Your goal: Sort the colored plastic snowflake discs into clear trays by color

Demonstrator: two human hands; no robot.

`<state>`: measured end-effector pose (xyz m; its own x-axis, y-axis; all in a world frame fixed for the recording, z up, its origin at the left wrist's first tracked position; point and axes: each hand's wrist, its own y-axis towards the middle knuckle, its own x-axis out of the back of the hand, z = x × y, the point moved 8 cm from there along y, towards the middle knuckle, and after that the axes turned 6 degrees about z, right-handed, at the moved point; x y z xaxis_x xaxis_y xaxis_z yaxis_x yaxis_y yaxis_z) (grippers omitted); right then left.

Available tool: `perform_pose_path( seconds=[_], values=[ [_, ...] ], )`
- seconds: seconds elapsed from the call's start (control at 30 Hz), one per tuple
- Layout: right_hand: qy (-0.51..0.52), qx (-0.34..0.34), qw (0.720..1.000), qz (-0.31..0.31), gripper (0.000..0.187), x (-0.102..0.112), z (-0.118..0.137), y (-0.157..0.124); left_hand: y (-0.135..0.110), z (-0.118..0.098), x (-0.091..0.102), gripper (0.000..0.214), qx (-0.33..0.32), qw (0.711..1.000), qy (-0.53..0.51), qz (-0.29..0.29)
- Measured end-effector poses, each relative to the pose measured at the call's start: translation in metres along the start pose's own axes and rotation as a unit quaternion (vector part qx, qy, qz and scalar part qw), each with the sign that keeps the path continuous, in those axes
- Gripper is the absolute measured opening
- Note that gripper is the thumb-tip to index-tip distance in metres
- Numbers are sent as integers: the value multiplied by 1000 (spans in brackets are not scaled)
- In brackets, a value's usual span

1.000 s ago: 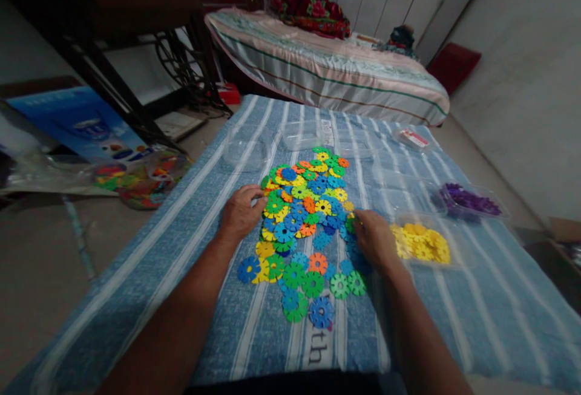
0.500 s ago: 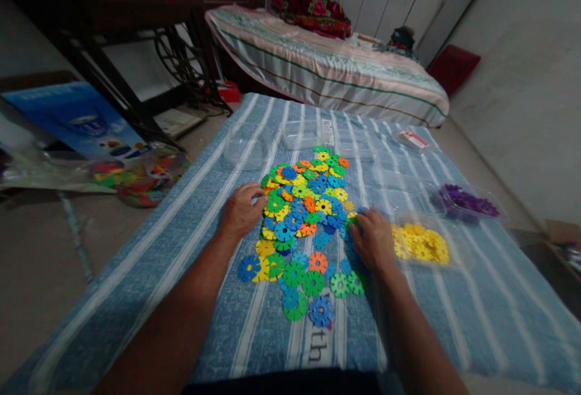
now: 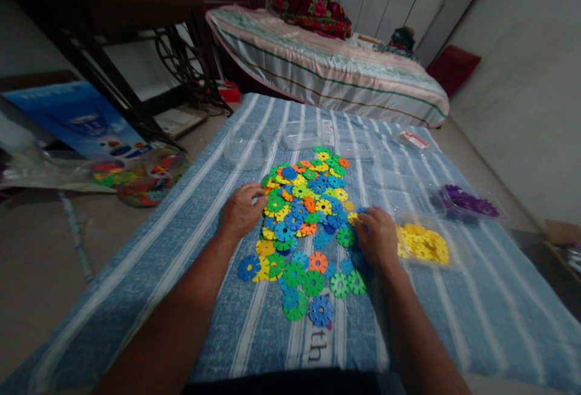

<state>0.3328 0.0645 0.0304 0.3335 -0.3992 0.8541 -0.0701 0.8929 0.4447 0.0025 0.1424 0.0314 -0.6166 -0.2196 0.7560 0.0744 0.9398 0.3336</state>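
Observation:
A heap of flat, notched plastic snowflake discs (image 3: 299, 210) in blue, green, yellow and orange lies on the striped cloth. My left hand (image 3: 242, 210) rests against the heap's left edge, fingers bent and thumb apart, with no disc visible in its grip. On the right side, my right hand (image 3: 376, 235) has its fingers closed at a yellow disc (image 3: 353, 218); the fingertips partly hide it. A green disc (image 3: 345, 237) lies just below those fingertips. Beside the right hand stands a clear tub (image 3: 458, 250) holding yellow discs (image 3: 422, 244).
Farther right, another clear tub (image 3: 497, 208) contains purple discs (image 3: 469, 201). Clear containers (image 3: 247, 147) line the far side, with a red-and-white packet (image 3: 414, 138) at far right. A bed (image 3: 336, 68) stands beyond; bags of coloured pieces (image 3: 145, 177) lie on the floor at left.
My right hand has shifted slightly right, uncovering the green disc beside its fingertips. My left hand and the heap look the same.

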Motion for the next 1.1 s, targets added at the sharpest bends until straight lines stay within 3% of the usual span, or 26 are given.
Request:
perform_pose_path(
  seconds=[0.13,0.27,0.9,1.1],
  values=[
    [-42,-9,997,71,27,-10,-1,1,0,0,0,17,4,1000,1,2],
    [-54,-15,993,104,28,-14,1,2,0,-1,0,17,5,1000,1,5],
    [-77,-60,985,141,18,-10,2,12,0,0,0,18,13,1000,-2,9],
    [-111,-29,984,138,21,-9,10,14,0,-2,0,18,12,1000,-4,6]
  ],
)
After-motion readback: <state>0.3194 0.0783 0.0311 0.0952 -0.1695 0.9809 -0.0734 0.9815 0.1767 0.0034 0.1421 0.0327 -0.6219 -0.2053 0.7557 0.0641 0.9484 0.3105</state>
